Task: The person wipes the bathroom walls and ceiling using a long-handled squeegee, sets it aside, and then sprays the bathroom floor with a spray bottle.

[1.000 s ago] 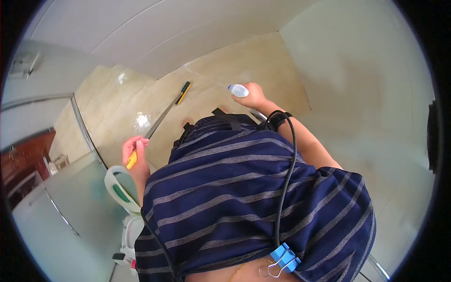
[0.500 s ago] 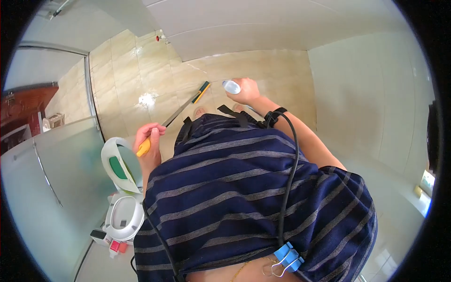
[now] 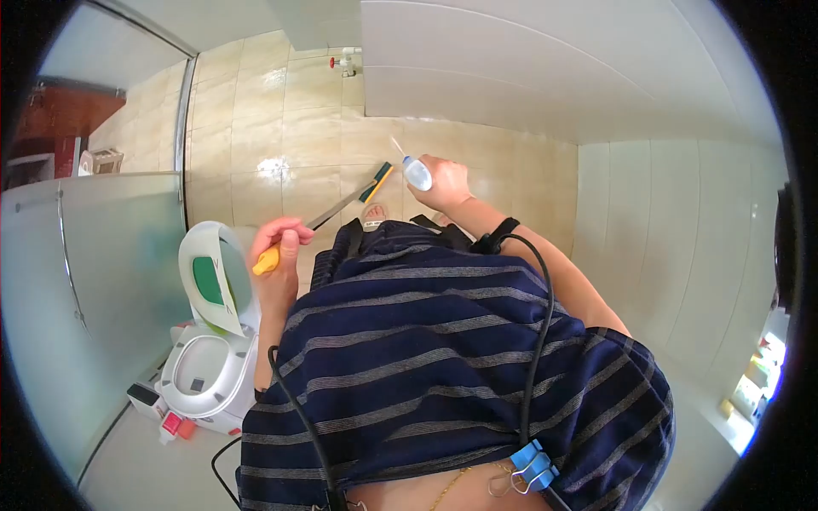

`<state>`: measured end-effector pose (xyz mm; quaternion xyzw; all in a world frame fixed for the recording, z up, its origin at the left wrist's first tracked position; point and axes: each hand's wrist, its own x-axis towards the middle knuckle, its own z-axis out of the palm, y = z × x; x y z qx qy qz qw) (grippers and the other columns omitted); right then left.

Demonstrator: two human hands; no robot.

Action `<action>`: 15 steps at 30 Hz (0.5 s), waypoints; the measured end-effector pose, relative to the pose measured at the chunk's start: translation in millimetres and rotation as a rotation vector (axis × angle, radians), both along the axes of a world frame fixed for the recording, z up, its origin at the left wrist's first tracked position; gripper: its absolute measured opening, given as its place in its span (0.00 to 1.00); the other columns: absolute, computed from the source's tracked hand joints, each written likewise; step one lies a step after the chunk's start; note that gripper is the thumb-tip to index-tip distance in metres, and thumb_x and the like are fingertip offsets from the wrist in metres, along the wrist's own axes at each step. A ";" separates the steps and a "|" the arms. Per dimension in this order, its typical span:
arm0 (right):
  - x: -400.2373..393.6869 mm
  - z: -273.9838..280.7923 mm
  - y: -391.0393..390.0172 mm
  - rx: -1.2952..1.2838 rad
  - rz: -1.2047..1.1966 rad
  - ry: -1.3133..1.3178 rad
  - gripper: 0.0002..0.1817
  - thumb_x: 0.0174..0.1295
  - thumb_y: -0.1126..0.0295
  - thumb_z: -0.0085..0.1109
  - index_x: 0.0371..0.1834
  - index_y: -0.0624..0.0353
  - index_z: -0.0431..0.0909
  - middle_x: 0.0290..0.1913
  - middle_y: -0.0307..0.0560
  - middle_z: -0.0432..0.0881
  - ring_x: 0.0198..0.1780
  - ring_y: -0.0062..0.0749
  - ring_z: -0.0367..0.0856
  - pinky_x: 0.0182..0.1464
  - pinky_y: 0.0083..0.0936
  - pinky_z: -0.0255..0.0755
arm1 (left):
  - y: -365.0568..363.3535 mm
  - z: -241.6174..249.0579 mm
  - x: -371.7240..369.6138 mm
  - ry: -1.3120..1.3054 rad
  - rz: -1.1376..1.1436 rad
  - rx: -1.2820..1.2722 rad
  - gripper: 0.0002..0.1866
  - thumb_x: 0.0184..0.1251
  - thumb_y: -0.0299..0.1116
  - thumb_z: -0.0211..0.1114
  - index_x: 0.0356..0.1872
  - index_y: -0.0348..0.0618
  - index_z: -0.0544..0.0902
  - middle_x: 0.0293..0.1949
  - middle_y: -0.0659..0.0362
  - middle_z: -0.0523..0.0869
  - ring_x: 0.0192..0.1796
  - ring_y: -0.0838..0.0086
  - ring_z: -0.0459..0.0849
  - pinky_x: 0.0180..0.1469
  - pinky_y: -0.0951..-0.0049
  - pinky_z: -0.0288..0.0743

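My left hand (image 3: 283,240) is closed round the yellow handle of a long-handled scrub brush (image 3: 336,210). Its metal shaft slants away to a dark green head edged in yellow (image 3: 376,182), low over or on the tiled floor; contact cannot be made out. In my right hand (image 3: 445,182) is a translucent white squeeze bottle (image 3: 417,173), tilted with its nozzle pointing forward. A thin pale streak, seemingly liquid, leaves the nozzle towards the floor. The bottle is just right of the brush head. My fingers partly hide the bottle's far side.
Beige floor tiles (image 3: 311,136) stretch ahead to a white panelled wall (image 3: 477,77). A red-handled valve (image 3: 345,62) sticks out at the panel's corner. On the left stand a toilet (image 3: 203,375) with raised lid and a frosted glass door (image 3: 111,264). My sandalled foot (image 3: 373,215) is below the brush head.
The view has shifted, so the valve and toilet show more fully. The bottle now tilts more forward, its nozzle in sight. Both hands keep their holds; the brush head is still beside the bottle.
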<state>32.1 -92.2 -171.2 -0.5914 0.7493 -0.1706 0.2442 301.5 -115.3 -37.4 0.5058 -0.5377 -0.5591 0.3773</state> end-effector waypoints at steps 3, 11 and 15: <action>-11.5 6.9 -15.3 0.021 0.020 0.058 0.12 0.45 0.57 0.59 0.25 0.54 0.76 0.26 0.51 0.81 0.30 0.48 0.81 0.34 0.41 0.73 | 1.1 4.6 -9.5 0.012 0.061 -0.022 0.08 0.66 0.31 0.58 0.40 0.36 0.77 0.32 0.57 0.82 0.35 0.76 0.79 0.43 0.77 0.73; -6.9 -1.0 -39.8 0.070 0.001 0.098 0.13 0.45 0.57 0.60 0.27 0.53 0.77 0.28 0.50 0.81 0.33 0.47 0.81 0.36 0.39 0.73 | 5.9 1.4 -5.6 0.026 0.094 -0.032 0.08 0.66 0.30 0.58 0.40 0.35 0.77 0.31 0.57 0.82 0.34 0.76 0.79 0.41 0.78 0.74; -6.2 -14.1 -36.8 0.019 -0.063 0.086 0.13 0.45 0.55 0.61 0.26 0.52 0.77 0.27 0.51 0.81 0.32 0.48 0.80 0.35 0.40 0.73 | 2.8 0.1 -3.5 0.002 0.093 -0.022 0.08 0.66 0.29 0.58 0.40 0.35 0.77 0.31 0.57 0.82 0.34 0.76 0.79 0.40 0.78 0.74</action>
